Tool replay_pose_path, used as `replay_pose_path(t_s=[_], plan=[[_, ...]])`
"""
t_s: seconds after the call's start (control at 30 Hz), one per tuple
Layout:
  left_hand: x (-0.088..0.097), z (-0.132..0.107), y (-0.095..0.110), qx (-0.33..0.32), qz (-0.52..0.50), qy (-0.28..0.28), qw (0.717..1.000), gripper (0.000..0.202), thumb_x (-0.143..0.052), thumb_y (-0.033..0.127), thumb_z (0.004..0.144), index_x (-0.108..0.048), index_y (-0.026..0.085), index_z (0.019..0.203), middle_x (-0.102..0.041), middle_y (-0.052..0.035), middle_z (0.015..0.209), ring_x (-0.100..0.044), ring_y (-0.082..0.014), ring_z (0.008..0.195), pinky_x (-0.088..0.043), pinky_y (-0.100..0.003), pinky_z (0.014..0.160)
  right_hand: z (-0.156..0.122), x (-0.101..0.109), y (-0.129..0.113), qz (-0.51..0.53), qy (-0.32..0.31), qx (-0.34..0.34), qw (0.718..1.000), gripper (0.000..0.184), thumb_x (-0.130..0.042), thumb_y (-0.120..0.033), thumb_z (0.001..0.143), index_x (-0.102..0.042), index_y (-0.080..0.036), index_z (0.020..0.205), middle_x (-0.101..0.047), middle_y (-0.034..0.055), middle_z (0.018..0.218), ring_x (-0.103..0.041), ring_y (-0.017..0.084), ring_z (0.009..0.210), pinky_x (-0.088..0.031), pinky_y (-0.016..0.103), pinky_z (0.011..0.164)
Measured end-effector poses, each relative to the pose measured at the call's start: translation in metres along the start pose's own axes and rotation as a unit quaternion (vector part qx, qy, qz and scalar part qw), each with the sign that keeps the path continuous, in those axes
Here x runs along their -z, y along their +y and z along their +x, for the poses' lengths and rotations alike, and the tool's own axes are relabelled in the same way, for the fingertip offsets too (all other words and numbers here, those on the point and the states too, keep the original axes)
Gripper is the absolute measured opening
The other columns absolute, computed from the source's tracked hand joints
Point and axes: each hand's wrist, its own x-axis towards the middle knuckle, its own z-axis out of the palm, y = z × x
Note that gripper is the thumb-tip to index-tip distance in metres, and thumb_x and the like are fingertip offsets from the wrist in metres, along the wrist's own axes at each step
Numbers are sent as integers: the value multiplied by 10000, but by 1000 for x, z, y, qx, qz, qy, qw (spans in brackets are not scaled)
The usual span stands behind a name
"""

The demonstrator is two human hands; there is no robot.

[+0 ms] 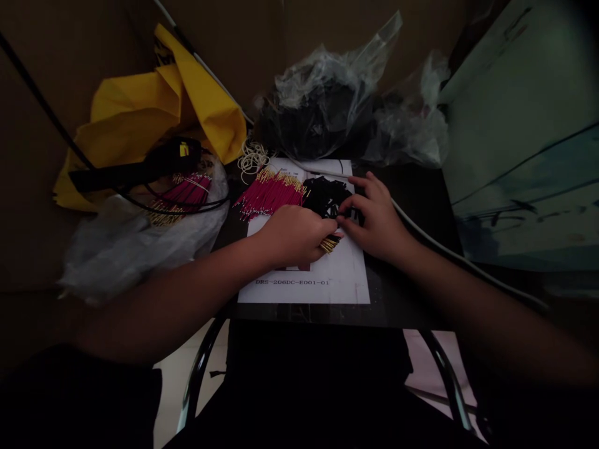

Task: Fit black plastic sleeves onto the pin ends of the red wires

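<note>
Your left hand [299, 234] closed around slender gold-tipped wires [330, 244], your right hand [377, 219] narrowed at the fingertips, its hold indiscernible, a far, crumpled clear bag [322, 87] contained black items.

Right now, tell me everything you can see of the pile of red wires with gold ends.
The pile of thin, dark red wires with gold ends lies fanned, the gold ends on the far side and pale tips nearer. It rests across the upper left of the printed white paper sheet, spilling onto the dark table. At its right it borders a heap of small black pieces. The person's left hand is in front; contact cannot be told.
</note>
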Motion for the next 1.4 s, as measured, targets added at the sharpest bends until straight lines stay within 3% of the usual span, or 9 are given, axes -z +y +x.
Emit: replay_pose_path(t_s=[0.2, 0.43, 0.67, 0.9, 1.1, 1.23, 1.4], plan=[[3, 2, -1, 52, -14, -22, 998, 287, -451, 400, 898, -670, 226, 958, -665, -42, 707, -565, -168, 552, -210, -278, 490, 2, 0, 1, 10, -1, 9, 1000, 73, -684, -269, 793, -675, -213, 839, -495, 88, 1394, -308, 368, 1419, -293, 618, 1136], [-1, 1, 0, 52, 4, 4, 999, 301, -454, 434, 902, -647, 228, 1008, -663, -46, 712, -603, -188, 612, -159, -287, 512, 1, 2, 0, 36, 15, 16, 999, 56, -707, -257, 791, -697, -208, 817, -589, 91, 1296, -465, 319, 1303, -367, 548, 1100], [-1, 1, 1, 58, -42, 0, 997, 256, -496, 427, 890, -618, 218, 973, -631, -20, 659, -555, -154, 555, -220, -264, 509, -1, 3, -1, 39, 32, 20, 999, 50, -721, -245, 778, -712, -213, 815, -620, 86, 1254, -491, 325, 1270, -390, 555, 1067], [-6, -1, 3, 68, -83, 82, 991, 279, -491, 461, 907, -571, 198, 955, -615, 0, 663, -570, -133, 568, -270, -250, 507, -1, 13, -8, 68, 67, 56, 994, 96, -659, -256, 845, -729, -248, 910, -697, 46, 1137, -589, 272, 1154, -442, 506, 1007], [-5, -2, 4, 78, -121, 119, 982, 284, -529, 482, 890, -573, 205, 932, -620, 17, 660, -578, -123, 567, -321, -238, 510, -8, 20, -19, 65, 45, 108, 991, 195, -574, -228, 908, -707, -244, 1051, -733, 31, 879, -659, 184, 806, -536, 373, 754], [-2, -3, 5, 66, -166, 145, 973, 317, -532, 512, 892, -586, 199, 877, -632, 18, 670, -574, -104, 548, -357, -228, 512, -13, 22, -23, 44, 59, 158, 985, 192, -571, -202, 907, -689, -227, 1057, -716, 42, 894, -654, 183, 845, -545, 363, 770], [-4, -4, 4, 12, -185, 143, 972, 246, -517, 424, 910, -604, 194, 889, -634, 19, 659, -582, -102, 558, -368, -225, 511, -14, 25, -21, 30, 58, 174, 983, 82, -630, -242, 883, -681, -225, 944, -705, 33, 843, -657, 190, 854, -538, 364, 790]])
